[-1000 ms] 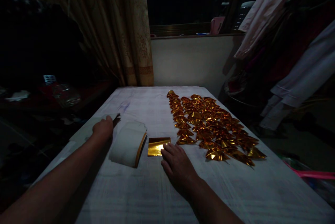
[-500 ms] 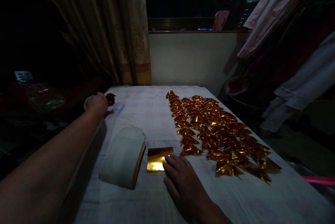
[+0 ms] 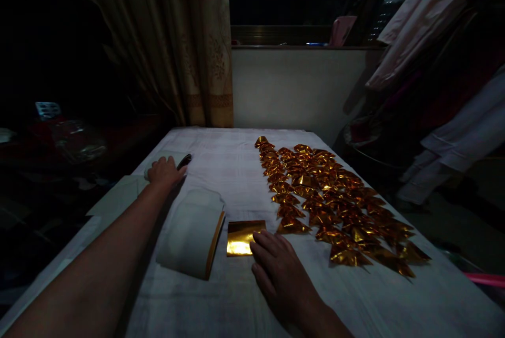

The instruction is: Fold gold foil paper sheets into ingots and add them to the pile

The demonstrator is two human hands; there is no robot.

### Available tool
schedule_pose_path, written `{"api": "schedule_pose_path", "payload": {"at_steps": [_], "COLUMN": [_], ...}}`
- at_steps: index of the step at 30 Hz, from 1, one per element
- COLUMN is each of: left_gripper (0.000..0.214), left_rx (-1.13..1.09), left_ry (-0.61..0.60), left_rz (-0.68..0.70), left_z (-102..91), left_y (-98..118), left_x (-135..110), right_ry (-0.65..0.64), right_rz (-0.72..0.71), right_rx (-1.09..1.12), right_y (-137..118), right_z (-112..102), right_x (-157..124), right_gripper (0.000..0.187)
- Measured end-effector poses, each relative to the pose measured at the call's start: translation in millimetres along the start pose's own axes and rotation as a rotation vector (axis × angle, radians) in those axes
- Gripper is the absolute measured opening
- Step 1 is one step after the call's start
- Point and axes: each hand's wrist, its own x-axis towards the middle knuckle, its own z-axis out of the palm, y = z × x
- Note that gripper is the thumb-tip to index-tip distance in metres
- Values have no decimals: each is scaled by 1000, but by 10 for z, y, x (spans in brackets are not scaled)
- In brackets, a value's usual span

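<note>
The gold sheet (image 3: pixel 241 238) is laid flat, shiny side up, on the near part of the tabletop (image 3: pixel 221 169), just right of a thick stack of pale paper (image 3: pixel 187 232). Its right edge is covered by the fingers of the right hand (image 3: pixel 278 269), which is kept loose and palm down, with nothing clasped. By the left hand (image 3: pixel 163 170), stretched out toward the far left of the tabletop, a sheaf of paper (image 3: pixel 183 160) is gripped; its dark, curved edge is shown past the fingers. Whether the sheaf is lifted clear of the surface cannot be told. Near the left edge, loose pale sheets (image 3: pixel 118 196) are spread beside the forearm. The thick stack is bowed on top, and a gold edge is shown along its right side. Much of the right half is filled by folded gold pieces (image 3: pixel 315 190), crowded together in rows, with the leftmost row set slightly apart at its far end. Beyond the tabletop, a patterned curtain (image 3: pixel 215 64) is hung at the left of a pale wall (image 3: pixel 288 90), and a pink cup (image 3: pixel 342 31) is stood on the windowsill (image 3: pixel 276 47). Light-coloured clothes (image 3: pixel 426 6) are hung at the right.
</note>
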Motion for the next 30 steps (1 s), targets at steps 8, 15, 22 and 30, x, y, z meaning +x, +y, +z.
{"api": "schedule_pose_path", "payload": {"at_steps": [8,15,22,30], "left_gripper": [63,75,76,75], "left_rx": [-37,-36,-68,-59], "left_ry": [64,18,-72,-48], "left_rz": [80,-168,-250,-211], "left_z": [-87,-59,310,125], "left_y": [-274,-816,-782,-968], "left_x": [-237,-516,-636,-592], "right_ry": [0,25,23,39], "right_rz": [-12,-41,-46,-54], "right_rx": [33,17,1,-20], "right_y": [-12,-1,-18,-2], "right_z": [-57,-40,-49,-24], "right_x": [33,37,40,26], "right_gripper": [38,37,35,35]}}
